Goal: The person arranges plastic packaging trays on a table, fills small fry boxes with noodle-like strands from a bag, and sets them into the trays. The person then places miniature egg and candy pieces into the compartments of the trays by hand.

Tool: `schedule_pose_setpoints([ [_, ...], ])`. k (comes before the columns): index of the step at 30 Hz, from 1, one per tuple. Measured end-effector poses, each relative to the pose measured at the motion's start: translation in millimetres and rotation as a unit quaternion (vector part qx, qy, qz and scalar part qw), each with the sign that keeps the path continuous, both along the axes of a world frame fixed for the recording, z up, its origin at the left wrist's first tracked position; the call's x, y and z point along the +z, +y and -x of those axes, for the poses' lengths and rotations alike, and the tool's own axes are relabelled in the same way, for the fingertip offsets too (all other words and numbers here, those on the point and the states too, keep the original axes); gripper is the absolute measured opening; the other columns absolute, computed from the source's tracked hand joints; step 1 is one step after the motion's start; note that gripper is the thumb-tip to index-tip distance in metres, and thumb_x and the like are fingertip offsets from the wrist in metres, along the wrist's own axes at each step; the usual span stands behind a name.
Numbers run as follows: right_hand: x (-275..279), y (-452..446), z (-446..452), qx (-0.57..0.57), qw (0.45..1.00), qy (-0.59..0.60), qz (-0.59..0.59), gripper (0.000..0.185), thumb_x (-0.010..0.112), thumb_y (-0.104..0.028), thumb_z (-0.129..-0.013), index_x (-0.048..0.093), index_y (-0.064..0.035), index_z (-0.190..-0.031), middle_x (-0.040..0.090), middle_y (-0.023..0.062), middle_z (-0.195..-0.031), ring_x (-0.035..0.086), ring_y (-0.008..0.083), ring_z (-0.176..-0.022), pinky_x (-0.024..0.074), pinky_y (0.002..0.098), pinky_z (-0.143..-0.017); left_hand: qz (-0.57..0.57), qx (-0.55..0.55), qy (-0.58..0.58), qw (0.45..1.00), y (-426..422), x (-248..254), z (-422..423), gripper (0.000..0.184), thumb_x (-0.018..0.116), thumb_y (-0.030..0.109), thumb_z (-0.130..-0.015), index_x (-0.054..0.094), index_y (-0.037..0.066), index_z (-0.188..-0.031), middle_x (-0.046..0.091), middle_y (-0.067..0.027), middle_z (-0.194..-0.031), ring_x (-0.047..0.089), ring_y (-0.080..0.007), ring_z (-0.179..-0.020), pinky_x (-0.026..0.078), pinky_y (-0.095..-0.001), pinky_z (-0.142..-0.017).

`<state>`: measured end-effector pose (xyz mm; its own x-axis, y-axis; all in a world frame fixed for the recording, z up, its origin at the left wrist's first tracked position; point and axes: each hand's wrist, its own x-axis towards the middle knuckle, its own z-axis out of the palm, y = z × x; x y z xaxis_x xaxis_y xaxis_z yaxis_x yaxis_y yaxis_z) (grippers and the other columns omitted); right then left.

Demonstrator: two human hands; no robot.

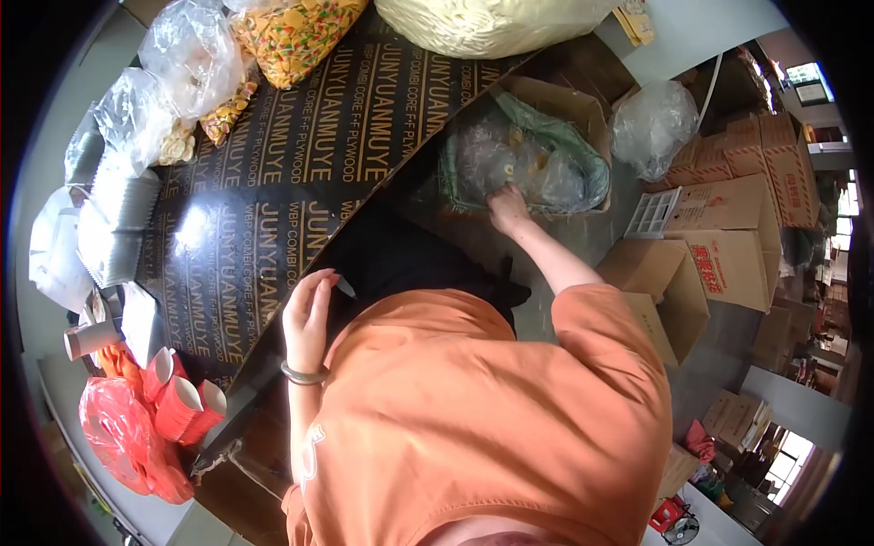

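My right hand point(510, 211) reaches down to clear plastic waste point(546, 177) inside a green woven sack point(590, 170). Its fingers are drawn together at the plastic, and what they grip is hidden. The sack lines an open cardboard box point(587, 107) on the floor. My left hand point(308, 314), with a bracelet point(304, 374) at the wrist, is over the front edge of the dark plywood table point(300, 155). A small pale translucent piece point(345, 286) shows at its fingertips; its kind is unclear.
Along the table lie a bag of colourful orange pieces point(296, 36), a large bag of cream-coloured food point(492, 23), stacked clear trays point(118, 223) and red paper cups point(182, 407). On the right stand an open carton point(669, 296), more cartons point(728, 227) and an inflated clear bag point(654, 127).
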<state>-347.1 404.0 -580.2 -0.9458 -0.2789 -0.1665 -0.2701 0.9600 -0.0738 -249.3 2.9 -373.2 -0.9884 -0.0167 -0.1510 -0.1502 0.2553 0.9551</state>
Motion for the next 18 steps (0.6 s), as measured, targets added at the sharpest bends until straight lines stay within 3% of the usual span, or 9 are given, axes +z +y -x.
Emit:
schedule_pose_setpoints([
  [4,6,-23,-3,0.017,1.000,-0.004,0.003,0.015,0.065,-0.017,-0.073,0.069,-0.0070,-0.084,0.067,0.0133,-0.086,0.060,0.0285,-0.095,0.0368,0.0413,-0.099,0.010,0.001,0.014,1.000,-5,4,-5,0.019,0.056,0.009,-0.096,0.064,-0.003,-0.108,0.069,-0.0103,-0.099,0.065,-0.0153,-0.094,0.049,-0.0254,-0.084],
  [6,7,-39,-3,-0.002,0.996,-0.070,-0.048,0.015,0.065,-0.019,-0.073,0.069,-0.0082,-0.084,0.068,0.0121,-0.087,0.060,0.0291,-0.100,0.0360,0.0420,-0.100,0.006,0.010,0.025,1.000,-12,5,-9,0.019,0.056,0.009,-0.095,0.064,-0.003,-0.108,0.069,-0.0103,-0.099,0.065,-0.0155,-0.094,0.049,-0.0253,-0.084],
  [8,10,-53,-2,-0.055,0.982,-0.170,-0.055,0.024,0.066,-0.021,-0.073,0.069,-0.0093,-0.094,0.067,0.0129,-0.099,0.059,0.0305,-0.106,0.0363,0.0435,-0.102,-0.010,0.032,0.032,0.999,-19,5,-14,0.019,0.056,0.009,-0.095,0.064,-0.003,-0.108,0.068,-0.0103,-0.099,0.065,-0.0155,-0.093,0.049,-0.0253,-0.084],
  [10,27,-59,-6,-0.063,0.983,-0.168,-0.034,0.036,0.065,-0.023,-0.075,0.066,-0.0103,-0.109,0.063,0.0152,-0.115,0.057,0.0331,-0.112,0.0361,0.0461,-0.104,-0.020,0.044,0.039,0.998,-25,9,-20,0.019,0.056,0.009,-0.095,0.064,-0.003,-0.109,0.068,-0.0104,-0.099,0.065,-0.0158,-0.093,0.049,-0.0255,-0.084],
  [13,49,-51,-4,-0.076,0.989,-0.122,0.026,0.043,0.064,-0.026,-0.077,0.065,-0.0105,-0.117,0.059,0.0153,-0.127,0.057,0.0311,-0.117,0.0353,0.0438,-0.107,-0.053,0.043,0.037,0.997,-36,11,-28,0.020,0.056,0.010,-0.096,0.063,-0.003,-0.109,0.068,-0.0103,-0.099,0.064,-0.0160,-0.094,0.048,-0.0259,-0.086],
  [15,84,-39,21,-0.113,0.967,-0.225,0.030,0.039,0.061,-0.025,-0.078,0.067,-0.0089,-0.114,0.062,0.0145,-0.123,0.057,0.0311,-0.117,0.0421,0.0421,-0.102,-0.080,0.038,0.025,0.996,-43,7,-28,0.021,0.055,0.010,-0.096,0.063,-0.003,-0.110,0.068,-0.0100,-0.100,0.064,-0.0157,-0.095,0.048,-0.0258,-0.087],
  [16,97,-30,33,-0.095,0.970,-0.217,-0.060,0.032,0.059,-0.024,-0.079,0.070,-0.0085,-0.105,0.066,0.0136,-0.114,0.062,0.0314,-0.108,0.0475,0.0426,-0.093,-0.090,0.033,0.023,0.995,-46,7,-25,0.021,0.055,0.010,-0.096,0.063,-0.003,-0.110,0.068,-0.0099,-0.100,0.063,-0.0156,-0.096,0.047,-0.0257,-0.087],
  [18,151,-22,50,-0.078,0.997,-0.011,0.028,0.022,0.060,-0.022,-0.080,0.070,-0.0061,-0.091,0.068,0.0137,-0.101,0.063,0.0326,-0.099,0.0498,0.0437,-0.086,-0.093,0.020,0.032,0.995,-45,21,-13,0.021,0.055,0.010,-0.096,0.063,-0.003,-0.112,0.068,-0.0098,-0.101,0.063,-0.0151,-0.096,0.047,-0.0255,-0.087],
])
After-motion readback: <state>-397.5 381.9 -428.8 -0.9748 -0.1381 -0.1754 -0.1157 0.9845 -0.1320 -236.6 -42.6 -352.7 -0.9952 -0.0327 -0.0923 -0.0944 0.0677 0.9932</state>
